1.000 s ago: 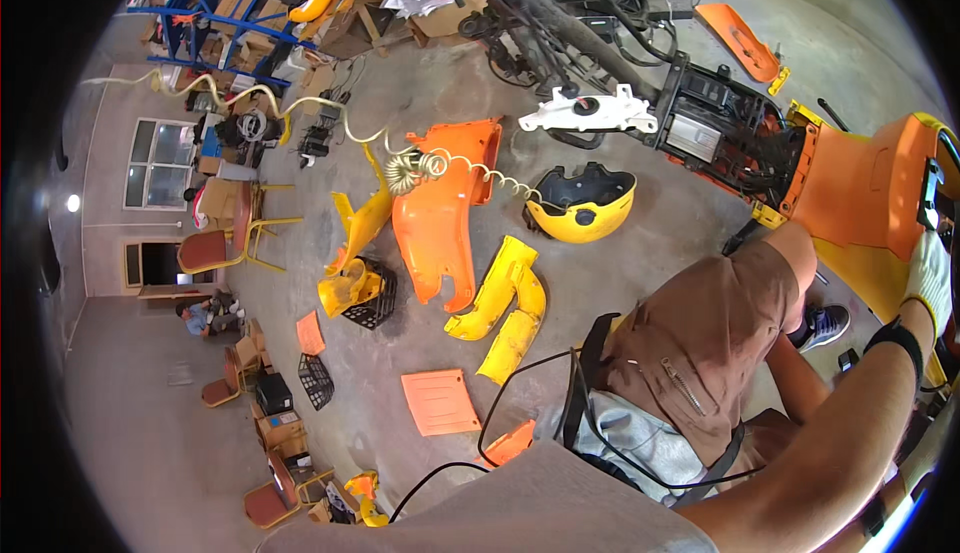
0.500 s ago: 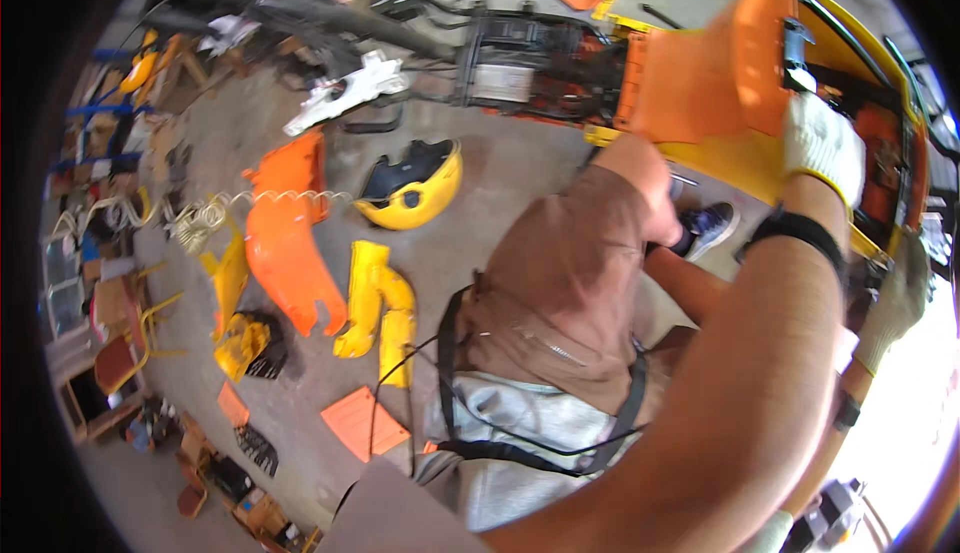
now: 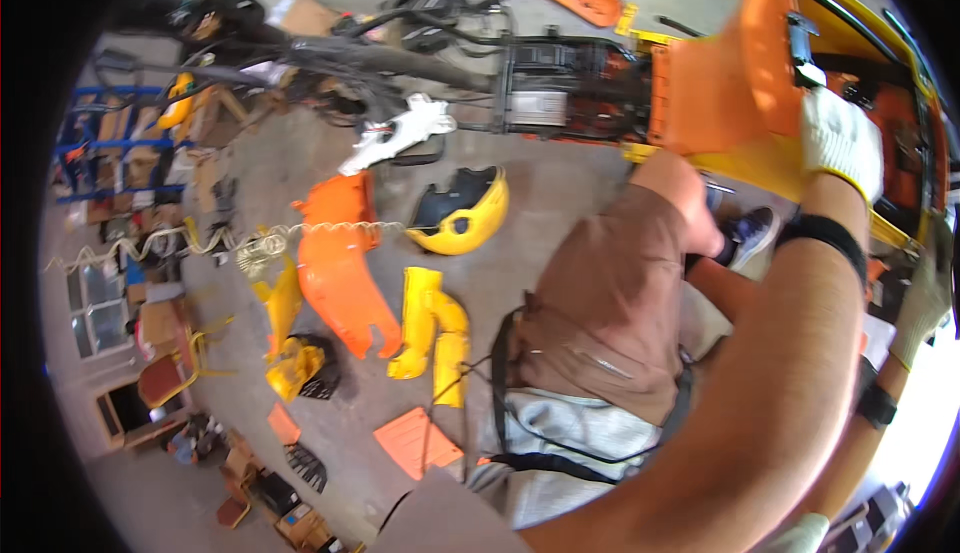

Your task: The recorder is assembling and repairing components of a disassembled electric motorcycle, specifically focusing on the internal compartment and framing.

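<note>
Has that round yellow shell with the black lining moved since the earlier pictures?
No. The yellow shell keeps its place beside the long orange panel on the floor; both shifted left in the picture because the camera moved.

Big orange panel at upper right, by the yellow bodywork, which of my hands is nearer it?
Left. Your left hand is beside the right edge of the orange panel; your right hand is farther off, lower and further right.
</note>
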`<state>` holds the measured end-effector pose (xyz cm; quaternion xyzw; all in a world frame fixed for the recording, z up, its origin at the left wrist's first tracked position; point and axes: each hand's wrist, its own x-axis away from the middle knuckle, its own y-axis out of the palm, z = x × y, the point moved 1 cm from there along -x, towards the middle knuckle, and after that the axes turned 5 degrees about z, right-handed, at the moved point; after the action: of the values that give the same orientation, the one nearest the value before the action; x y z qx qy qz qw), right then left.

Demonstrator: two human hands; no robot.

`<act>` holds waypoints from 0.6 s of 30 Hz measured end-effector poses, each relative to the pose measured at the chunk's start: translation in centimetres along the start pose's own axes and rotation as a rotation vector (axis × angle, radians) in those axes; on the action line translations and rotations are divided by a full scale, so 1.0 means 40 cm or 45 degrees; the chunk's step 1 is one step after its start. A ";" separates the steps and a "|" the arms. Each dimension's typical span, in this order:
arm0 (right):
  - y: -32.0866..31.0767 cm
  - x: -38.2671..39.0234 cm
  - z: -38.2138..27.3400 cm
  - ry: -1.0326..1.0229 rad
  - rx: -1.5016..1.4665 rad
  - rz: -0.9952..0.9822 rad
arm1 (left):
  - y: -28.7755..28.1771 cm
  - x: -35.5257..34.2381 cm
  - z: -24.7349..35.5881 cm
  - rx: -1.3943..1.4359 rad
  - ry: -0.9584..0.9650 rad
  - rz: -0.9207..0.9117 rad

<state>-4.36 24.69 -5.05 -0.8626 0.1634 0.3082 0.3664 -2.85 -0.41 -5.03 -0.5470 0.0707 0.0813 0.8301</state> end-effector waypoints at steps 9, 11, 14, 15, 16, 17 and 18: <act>-0.007 0.025 -0.025 0.331 -0.229 -0.132 | -0.050 -0.016 -0.027 -0.087 0.118 -0.208; -0.004 0.018 -0.055 0.246 -0.060 -0.052 | -0.055 -0.010 -0.035 -0.054 0.108 -0.177; 0.002 0.014 -0.091 0.101 0.124 0.100 | -0.056 0.001 -0.046 -0.121 0.362 -0.091; 0.004 0.019 -0.096 0.161 0.034 0.090 | -0.056 0.002 -0.046 -0.112 0.403 -0.043; 0.009 0.023 -0.101 0.175 -0.023 0.110 | -0.054 0.002 -0.049 0.058 0.188 -0.018; 0.011 0.022 -0.103 0.139 -0.064 0.137 | -0.055 0.005 -0.051 0.050 0.210 0.012; 0.013 0.023 -0.103 0.182 -0.072 0.136 | -0.056 0.007 -0.050 0.059 0.249 0.040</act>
<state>-2.24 21.29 -3.70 -0.8824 0.2262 0.2695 0.3123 -2.15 -3.12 -3.86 -0.5318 0.1617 0.0390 0.8303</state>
